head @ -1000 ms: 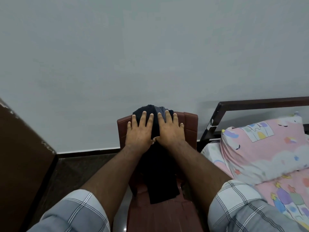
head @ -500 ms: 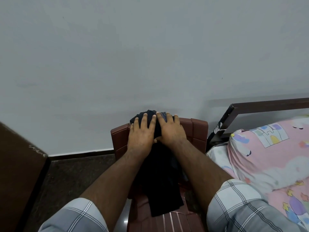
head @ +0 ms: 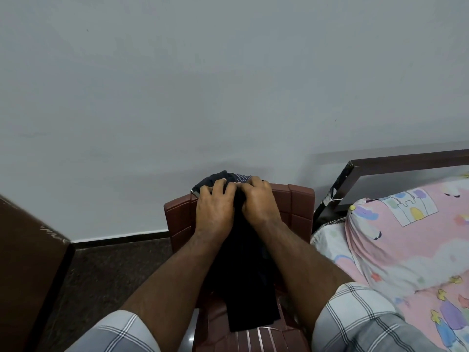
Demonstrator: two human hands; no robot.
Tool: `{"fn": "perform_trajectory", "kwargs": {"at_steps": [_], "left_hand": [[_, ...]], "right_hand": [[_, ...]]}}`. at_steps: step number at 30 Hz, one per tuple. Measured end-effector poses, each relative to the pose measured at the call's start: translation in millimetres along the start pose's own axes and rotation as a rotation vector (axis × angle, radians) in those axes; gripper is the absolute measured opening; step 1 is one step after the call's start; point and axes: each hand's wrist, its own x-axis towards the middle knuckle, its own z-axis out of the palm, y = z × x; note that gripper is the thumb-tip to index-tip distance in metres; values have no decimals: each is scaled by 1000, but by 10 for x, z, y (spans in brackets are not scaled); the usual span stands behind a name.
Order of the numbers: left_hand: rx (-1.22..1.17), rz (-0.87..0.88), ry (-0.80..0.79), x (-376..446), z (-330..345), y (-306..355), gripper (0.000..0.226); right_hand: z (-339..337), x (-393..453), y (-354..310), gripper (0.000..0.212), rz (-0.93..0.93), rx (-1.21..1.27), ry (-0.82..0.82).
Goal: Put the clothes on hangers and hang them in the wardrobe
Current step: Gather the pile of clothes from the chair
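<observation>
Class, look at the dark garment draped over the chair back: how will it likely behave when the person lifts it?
The dark garment probably goes floppy, since it hangs limp down the chair. It looks light: the left hand and right hand bunch it easily. It may slide off freely.

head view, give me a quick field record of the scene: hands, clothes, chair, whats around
left hand: fingers curled, gripping the dark clothes at the top of the chair back
right hand: fingers curled, gripping the same clothes beside the left hand
clothes: dark pile draped over the chair back and down onto the seat; a striped piece shows at the top
chair: reddish-brown plastic, against the wall
bed: right of the chair, pink printed bedding
hanger: none in view
wardrobe: cannot tell
</observation>
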Motion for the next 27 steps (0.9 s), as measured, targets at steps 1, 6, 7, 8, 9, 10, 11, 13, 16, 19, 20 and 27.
{"fn": "perform_trajectory", "kwargs": {"at_steps": [1,6,7,8,9,10,11,13,16,19,20,27], "left_hand": [[-14,-24,5,-17,-35,14,47],[55,-84,-47,-117,-89,65,69],[64,-79,-62,-142,-72,70,74],[73,-70,-67,-169,-52,70,78],[81,-61,-66,-195,-39,65,81],[88,-54,-66,-214,-30,54,83],[87,-52,-72,-226,-16,38,84],[53,-52,-73,-226,12,11,82],[-36,-55,-42,-197,25,6,74],[-113,-49,-46,-145,-33,26,59],[-121,-48,-42,-131,-58,32,55],[-148,-42,16,-48,-281,92,42]], "right_hand": [[-9,1,-10,46,9,-5,-6],[-30,-83,-54,60,65,-52,-57],[-20,-103,-53,66,61,-38,-64],[-5,-119,-45,72,55,-29,-72],[8,-133,-39,77,48,-28,-78],[21,-137,-29,79,42,-29,-81],[31,-136,-18,77,33,-26,-78],[55,-117,16,65,7,-15,-38],[92,-82,66,50,-2,19,37],[96,-68,77,43,-14,28,73],[87,-63,79,41,-19,24,79],[-115,-26,-5,32,-63,14,144]]}}
